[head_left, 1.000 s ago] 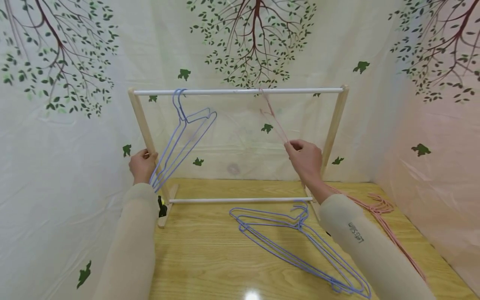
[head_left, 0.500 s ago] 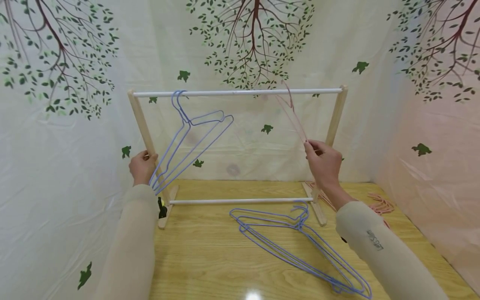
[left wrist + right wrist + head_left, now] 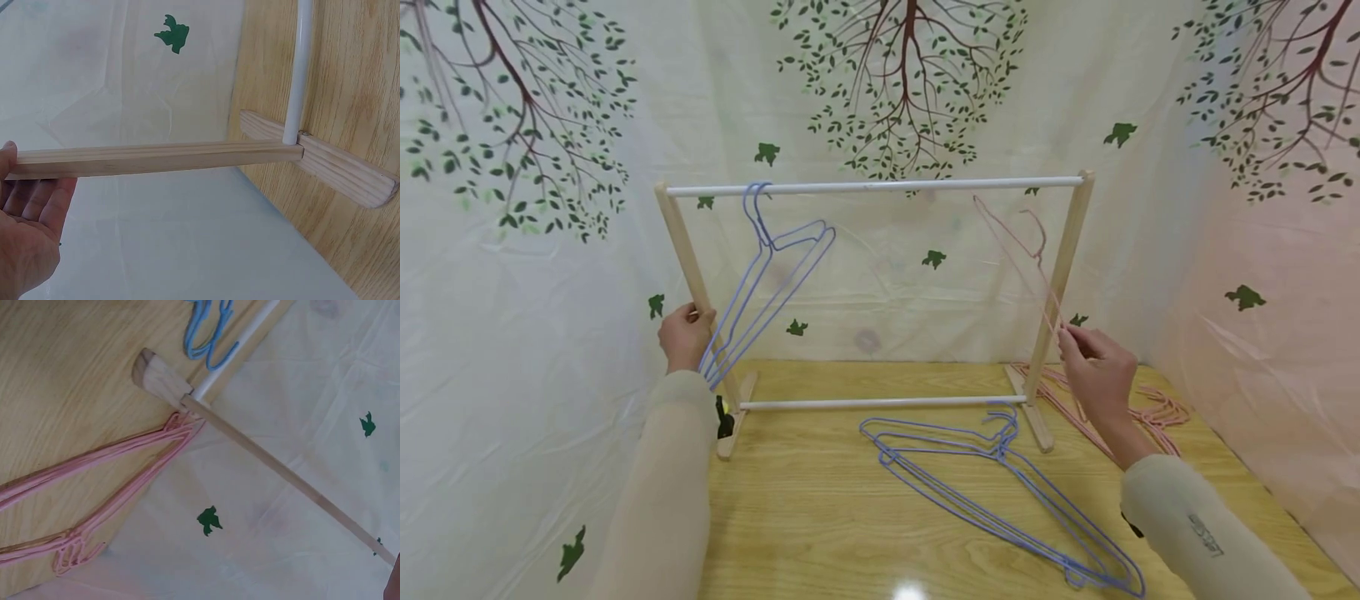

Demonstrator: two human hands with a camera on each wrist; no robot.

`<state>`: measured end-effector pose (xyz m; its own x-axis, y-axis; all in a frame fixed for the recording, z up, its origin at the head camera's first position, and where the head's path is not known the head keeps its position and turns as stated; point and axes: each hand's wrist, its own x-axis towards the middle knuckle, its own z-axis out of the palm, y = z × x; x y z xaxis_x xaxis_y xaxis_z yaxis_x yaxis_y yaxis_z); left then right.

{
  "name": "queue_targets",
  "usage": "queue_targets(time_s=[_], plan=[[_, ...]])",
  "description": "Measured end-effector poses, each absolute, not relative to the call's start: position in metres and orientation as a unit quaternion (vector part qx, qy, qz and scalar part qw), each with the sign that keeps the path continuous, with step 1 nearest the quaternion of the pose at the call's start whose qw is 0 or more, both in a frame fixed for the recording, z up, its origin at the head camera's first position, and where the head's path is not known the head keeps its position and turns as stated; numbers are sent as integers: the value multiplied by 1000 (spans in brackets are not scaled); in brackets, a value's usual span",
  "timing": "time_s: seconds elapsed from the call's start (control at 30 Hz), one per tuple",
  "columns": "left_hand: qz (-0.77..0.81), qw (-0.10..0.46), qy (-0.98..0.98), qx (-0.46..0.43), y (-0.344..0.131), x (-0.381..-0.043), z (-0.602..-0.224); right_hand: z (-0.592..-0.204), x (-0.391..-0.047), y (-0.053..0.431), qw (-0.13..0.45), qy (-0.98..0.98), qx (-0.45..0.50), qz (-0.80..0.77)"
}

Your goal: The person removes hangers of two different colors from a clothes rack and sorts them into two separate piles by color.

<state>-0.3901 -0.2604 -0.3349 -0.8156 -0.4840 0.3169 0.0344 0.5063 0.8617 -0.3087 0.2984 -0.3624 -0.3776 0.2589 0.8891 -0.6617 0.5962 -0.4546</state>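
My left hand (image 3: 685, 337) grips the left wooden post (image 3: 156, 160) of a small clothes rack, thumb above and fingers beneath it in the left wrist view. My right hand (image 3: 1101, 372) pinches a pink wire hanger (image 3: 1042, 238) near one end. Its hook points up, lower than the rack's white top rail (image 3: 880, 186) and overlapping no part of it. Two blue hangers (image 3: 766, 240) hang from that rail at the left, slanting behind my left forearm. In the right wrist view only a sliver of my right hand (image 3: 393, 584) shows, and the held hanger is out of sight.
Several blue hangers (image 3: 1000, 448) lie stacked on the wooden table (image 3: 790, 517) before the rack's white lower bar (image 3: 880, 404). A pile of pink hangers (image 3: 100, 515) lies beside the right foot (image 3: 159, 378). Cloth walls stand behind and at both sides.
My right hand has moved right and down, taking the pink hanger's hook from the top rail to below it. The hanging blue hangers have swung; my left hand stays put.
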Motion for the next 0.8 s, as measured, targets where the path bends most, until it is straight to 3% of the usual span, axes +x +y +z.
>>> queue_targets(time_s=[0.23,0.53,0.8], plan=[[-482,266,-824,133,-261,-389,-337,-372,-275,310,549,-702,158,426],[-484,265,-824,130,-258,-385,-334,-389,-261,341,647,-639,157,385],[-482,268,-824,128,-256,-385,-333,-399,-242,360,674,-594,168,406]])
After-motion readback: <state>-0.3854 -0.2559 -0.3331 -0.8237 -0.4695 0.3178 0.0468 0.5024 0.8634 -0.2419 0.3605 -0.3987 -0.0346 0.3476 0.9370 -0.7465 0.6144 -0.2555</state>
